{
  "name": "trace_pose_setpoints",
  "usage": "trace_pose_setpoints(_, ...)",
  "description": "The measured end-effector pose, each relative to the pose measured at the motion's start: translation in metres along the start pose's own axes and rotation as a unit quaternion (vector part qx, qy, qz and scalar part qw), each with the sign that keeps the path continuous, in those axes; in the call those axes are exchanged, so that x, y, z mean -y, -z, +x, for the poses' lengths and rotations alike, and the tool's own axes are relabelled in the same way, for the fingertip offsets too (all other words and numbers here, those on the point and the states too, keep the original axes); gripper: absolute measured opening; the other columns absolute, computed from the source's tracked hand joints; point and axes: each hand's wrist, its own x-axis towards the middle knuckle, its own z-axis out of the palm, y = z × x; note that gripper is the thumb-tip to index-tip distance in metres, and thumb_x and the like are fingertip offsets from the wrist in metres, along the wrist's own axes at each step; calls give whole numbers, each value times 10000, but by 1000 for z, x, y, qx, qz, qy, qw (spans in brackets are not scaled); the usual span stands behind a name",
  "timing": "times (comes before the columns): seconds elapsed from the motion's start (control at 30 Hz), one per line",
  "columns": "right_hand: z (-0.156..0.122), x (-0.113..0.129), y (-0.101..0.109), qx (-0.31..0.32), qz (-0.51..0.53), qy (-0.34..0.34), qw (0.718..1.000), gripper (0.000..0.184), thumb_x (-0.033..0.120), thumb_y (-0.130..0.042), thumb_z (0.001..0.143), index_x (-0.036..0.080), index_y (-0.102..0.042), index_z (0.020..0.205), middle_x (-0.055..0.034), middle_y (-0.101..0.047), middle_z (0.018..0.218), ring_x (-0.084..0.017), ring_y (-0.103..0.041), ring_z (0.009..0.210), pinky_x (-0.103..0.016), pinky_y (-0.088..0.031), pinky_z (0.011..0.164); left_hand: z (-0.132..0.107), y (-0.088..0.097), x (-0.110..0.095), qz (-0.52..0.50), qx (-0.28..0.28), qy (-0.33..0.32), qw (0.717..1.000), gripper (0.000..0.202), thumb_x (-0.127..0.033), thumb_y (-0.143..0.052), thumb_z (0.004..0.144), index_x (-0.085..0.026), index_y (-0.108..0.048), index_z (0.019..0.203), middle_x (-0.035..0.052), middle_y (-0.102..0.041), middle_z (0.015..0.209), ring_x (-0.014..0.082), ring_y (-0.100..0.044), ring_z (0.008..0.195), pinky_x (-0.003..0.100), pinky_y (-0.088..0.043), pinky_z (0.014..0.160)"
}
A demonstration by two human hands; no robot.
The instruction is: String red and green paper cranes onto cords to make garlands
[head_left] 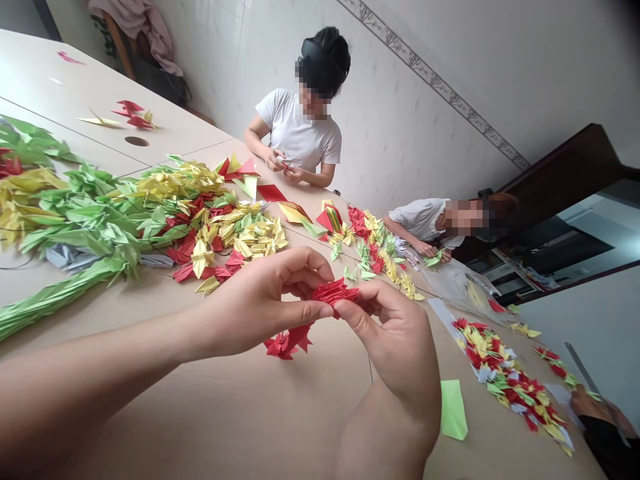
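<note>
Between my two hands is a bunch of stacked red folded-paper pieces (336,292), held just above the table. My left hand (285,287) is closed on its left end, the thumb along the near side and the fingers curled behind. At the right end, my right hand (387,320) pinches the same bunch with thumb and fingers; some fingertips are hidden behind it. A red strand of folded paper (289,341) hangs down below my left hand. To the left beyond my hands lie yellow folded-paper strings (250,232).
Green paper garlands (100,207) are heaped at the left. A green paper sheet (453,410) lies at the right, near a long mixed-colour pile (515,380). Two people (303,133) in white shirts sit across the table (210,413); another person's hand (593,405) shows at far right.
</note>
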Motion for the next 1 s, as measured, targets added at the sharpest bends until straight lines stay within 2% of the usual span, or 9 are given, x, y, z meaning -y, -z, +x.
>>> trace_pose_setpoints(0.23,-2,1,2,10,-3,-2,1000,215,389,-671,873,206,-677,760,4,-679,726,-139,-609,697,-258,-463,634,1,0,-2,-25,8,11,1000,126,-238,-646,887,-177,-539,909,5,-695,775,80,-603,556,193,-516,520)
trace_pose_setpoints(0.4,-2,3,1,19,8,5,1000,187,354,-655,881,200,-681,777,-8,-691,755,-152,-627,724,-270,-478,647,-1,0,-2,-8,6,10,1000,102,-234,-603,915,-184,-513,917,-2,-677,738,99,-632,577,179,-508,486)
trace_pose_setpoints(0.53,-2,5,-2,9,5,9,1000,177,328,-651,874,193,-673,762,-12,-681,746,-156,-624,718,-270,-474,625,-4,-3,-3,-7,-11,3,1000,137,-285,-590,922,-201,-482,928,-19,-640,702,115,-628,547,225,-549,490)
trace_pose_setpoints(0.63,-2,5,-3,1,0,11,1000,173,322,-647,874,194,-668,760,-8,-669,731,-152,-610,698,-267,-467,607,-4,-4,-3,-11,-3,7,1000,177,-314,-604,913,-207,-468,949,-13,-654,738,108,-612,526,242,-558,494)
trace_pose_setpoints(0.77,-2,2,-4,-6,6,12,1000,168,308,-645,878,197,-653,752,2,-659,707,-136,-589,662,-259,-466,601,-3,-3,-2,1,-3,0,1000,252,-265,-691,843,-202,-490,981,6,-668,797,124,-640,644,232,-559,554)
trace_pose_setpoints(0.87,-1,0,-5,0,31,7,1000,103,307,-664,867,210,-650,835,-1,-681,771,-144,-627,711,-258,-494,625,-2,-3,0,-1,-25,-2,1000,291,-222,-705,821,-209,-489,1015,-10,-657,774,111,-617,626,214,-531,542)
trace_pose_setpoints(0.93,0,0,-6,5,46,7,999,145,308,-701,842,229,-643,949,-3,-690,831,-153,-648,757,-255,-508,632,-3,-3,0,-4,-35,-2,999,320,-215,-703,820,-219,-482,1052,-23,-648,753,98,-595,590,202,-506,519)
trace_pose_setpoints(1.0,1,0,-7,19,52,19,998,164,303,-716,833,238,-643,965,-2,-681,853,-149,-641,769,-245,-506,626,-2,-3,-1,-3,-38,2,999,358,-212,-706,819,-227,-475,1092,-32,-645,740,89,-578,575,193,-481,514)
